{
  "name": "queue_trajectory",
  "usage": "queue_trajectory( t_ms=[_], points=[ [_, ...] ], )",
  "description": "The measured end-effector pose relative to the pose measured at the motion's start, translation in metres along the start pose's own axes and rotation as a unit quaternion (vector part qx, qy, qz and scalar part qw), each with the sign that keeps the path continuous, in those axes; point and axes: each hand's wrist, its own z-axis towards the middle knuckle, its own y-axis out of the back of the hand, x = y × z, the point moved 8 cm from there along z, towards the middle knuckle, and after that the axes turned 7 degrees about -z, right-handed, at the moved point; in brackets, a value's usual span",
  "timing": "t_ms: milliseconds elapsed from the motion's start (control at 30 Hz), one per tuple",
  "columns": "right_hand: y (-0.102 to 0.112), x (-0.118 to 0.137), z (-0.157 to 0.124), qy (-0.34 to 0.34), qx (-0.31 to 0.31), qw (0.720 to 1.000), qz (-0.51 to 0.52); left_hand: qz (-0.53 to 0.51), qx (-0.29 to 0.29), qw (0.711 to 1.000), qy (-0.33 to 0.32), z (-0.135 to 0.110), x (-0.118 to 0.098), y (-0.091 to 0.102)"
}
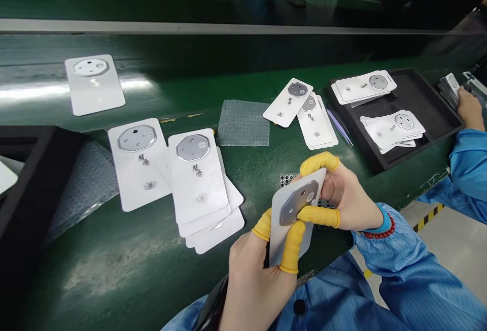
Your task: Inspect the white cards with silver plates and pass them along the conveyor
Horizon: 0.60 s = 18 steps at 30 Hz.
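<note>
Both hands hold one white phone back cover (279, 239), tilted up above the bench's front edge. It carries a silver octagonal camera plate (294, 204). My left hand (262, 270) grips its lower left side, the thumb resting on the face below the plate. My right hand (342, 194) grips the upper right, thumb on the plate and a finger over the top edge. Yellow finger cots cover the fingertips. Behind the hands lies a small sheet with rows of dark round parts (287, 180), partly hidden. To the left is a stack of similar covers (200, 184).
More covers lie on the green bench (125, 265), including a single one (95, 87) at the back. Bubble wrap (243, 124) and purple tweezers (340, 127) lie nearby. Black trays (426, 97) stand right and left (34, 178). A co-worker's hand (470, 109) is at far right.
</note>
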Motion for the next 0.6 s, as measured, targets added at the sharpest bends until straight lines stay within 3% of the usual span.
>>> queue_trajectory(
  t_ms=[300, 433, 500, 600],
  points=[
    [0.000, 0.006, -0.004, 0.018, -0.052, 0.998, -0.007, 0.018, -0.014, 1.000, -0.017, 0.004, -0.008, 0.002],
    [0.000, -0.008, -0.002, -0.014, -0.082, 0.996, 0.005, -0.044, 0.015, 0.997, 0.064, 0.009, 0.010, -0.003],
    [-0.003, -0.015, 0.002, -0.035, -0.054, 0.997, 0.034, -0.094, 0.028, 0.989, 0.115, 0.014, 0.018, -0.006],
    [-0.004, -0.012, 0.003, -0.023, 0.023, 0.998, 0.047, -0.130, -0.022, 0.974, 0.183, 0.022, 0.027, 0.005]
  ],
)
